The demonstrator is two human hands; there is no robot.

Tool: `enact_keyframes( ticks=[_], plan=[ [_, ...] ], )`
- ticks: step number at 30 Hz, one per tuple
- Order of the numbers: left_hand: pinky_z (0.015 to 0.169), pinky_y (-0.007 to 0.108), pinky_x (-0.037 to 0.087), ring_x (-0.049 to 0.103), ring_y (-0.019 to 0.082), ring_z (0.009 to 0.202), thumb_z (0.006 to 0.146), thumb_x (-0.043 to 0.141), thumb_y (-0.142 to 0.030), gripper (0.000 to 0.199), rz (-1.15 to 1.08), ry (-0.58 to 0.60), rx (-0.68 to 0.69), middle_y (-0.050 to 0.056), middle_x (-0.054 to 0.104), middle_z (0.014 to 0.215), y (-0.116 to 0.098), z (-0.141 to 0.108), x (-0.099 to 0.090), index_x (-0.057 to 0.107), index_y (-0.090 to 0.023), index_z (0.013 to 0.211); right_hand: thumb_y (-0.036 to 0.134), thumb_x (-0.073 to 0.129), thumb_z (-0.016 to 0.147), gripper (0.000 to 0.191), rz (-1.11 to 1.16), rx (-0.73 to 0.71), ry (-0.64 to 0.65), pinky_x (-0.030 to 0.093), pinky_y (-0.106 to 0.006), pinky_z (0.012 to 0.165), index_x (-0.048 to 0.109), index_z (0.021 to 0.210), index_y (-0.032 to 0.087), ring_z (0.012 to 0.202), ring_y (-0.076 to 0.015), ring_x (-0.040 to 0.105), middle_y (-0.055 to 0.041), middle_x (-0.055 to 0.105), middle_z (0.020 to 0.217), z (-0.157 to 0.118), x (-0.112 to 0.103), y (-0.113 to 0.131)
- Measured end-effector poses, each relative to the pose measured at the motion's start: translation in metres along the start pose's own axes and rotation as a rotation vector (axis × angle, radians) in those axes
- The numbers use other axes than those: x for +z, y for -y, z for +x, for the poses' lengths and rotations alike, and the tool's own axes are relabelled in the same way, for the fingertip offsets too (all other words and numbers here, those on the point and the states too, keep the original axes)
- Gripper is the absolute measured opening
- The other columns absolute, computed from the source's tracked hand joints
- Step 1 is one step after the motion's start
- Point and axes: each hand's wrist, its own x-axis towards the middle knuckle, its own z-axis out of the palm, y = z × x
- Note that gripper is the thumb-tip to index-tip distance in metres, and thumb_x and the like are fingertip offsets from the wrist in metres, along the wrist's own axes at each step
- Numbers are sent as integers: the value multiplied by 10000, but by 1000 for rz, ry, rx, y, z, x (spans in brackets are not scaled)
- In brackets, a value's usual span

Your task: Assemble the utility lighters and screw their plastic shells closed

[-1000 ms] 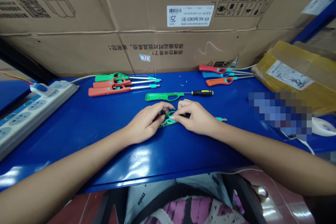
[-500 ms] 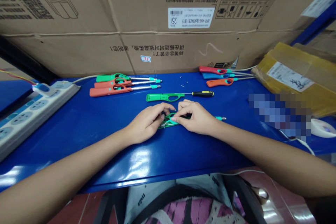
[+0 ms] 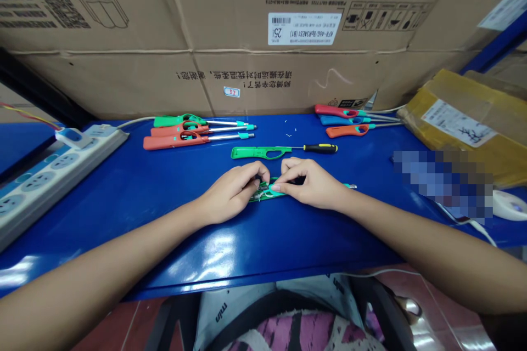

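Observation:
An opened green gas lighter [image 3: 259, 196] lies on the blue table [image 3: 173, 252], its inner parts and a white wire exposed. My left hand [image 3: 230, 192] is closed over its handle end, fingers curled in at the parts. My right hand [image 3: 315, 185] pinches a turquoise trigger [image 3: 275, 188] at the lighter's middle and covers much of the body. Beyond the right hand, the lighter's nozzle tip [image 3: 352, 186] sticks out. Just behind the hands lie the loose green casing half [image 3: 251, 152] and a screwdriver [image 3: 321, 148] with a black and yellow handle.
Several lighters rest at the back: green and orange ones [image 3: 177, 141] on the left, red, blue and orange ones [image 3: 348, 130] on the right. A power strip [image 3: 37, 181] stands left. To the right are a yellow-taped parcel [image 3: 465, 120] and a blurred-out phone-like object [image 3: 440, 184].
Both hands stay at the lighter, with the left fingertips bent slightly more inward. The whole view has shifted a little; nothing else has visibly moved.

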Motion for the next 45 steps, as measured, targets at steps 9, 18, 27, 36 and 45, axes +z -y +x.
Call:
enact_keyframes(
  ticks=[9,18,27,36,45],
  plan=[
    [673,282,392,507,144,712,1005,396,-162,141,-4,10,-16,-5,586,845,1,0,0,530,-202,981,203,692,883,166,-10,40,18,346,-281,634,802,763,171,656,-120,472,28,464,681,1,0,-1],
    [682,289,408,524,155,735,988,397,-169,125,-8,-15,-44,6,597,868,-2,0,1,516,-204,969,146,651,908,270,-262,-68,-28,337,-312,721,719,648,175,716,-146,466,22,468,637,0,4,6],
    [682,288,419,518,153,733,968,414,-161,106,-43,-25,-56,5,588,857,0,-1,1,511,-203,967,169,653,918,221,-195,-122,-11,369,-316,738,752,721,185,760,-159,485,11,485,692,-1,4,3],
    [680,281,422,528,150,727,975,406,-152,134,16,-32,-32,9,607,866,-3,-1,1,531,-199,976,172,688,887,148,-176,-70,-54,380,-308,724,744,750,178,746,-154,496,13,503,695,0,4,1],
    [696,267,437,567,140,751,963,431,-138,155,-14,-40,-23,6,641,885,-2,-1,0,576,-191,986,215,680,887,146,-61,-59,-42,408,-308,708,745,762,176,731,-152,509,9,507,708,-1,4,0]
  ],
)
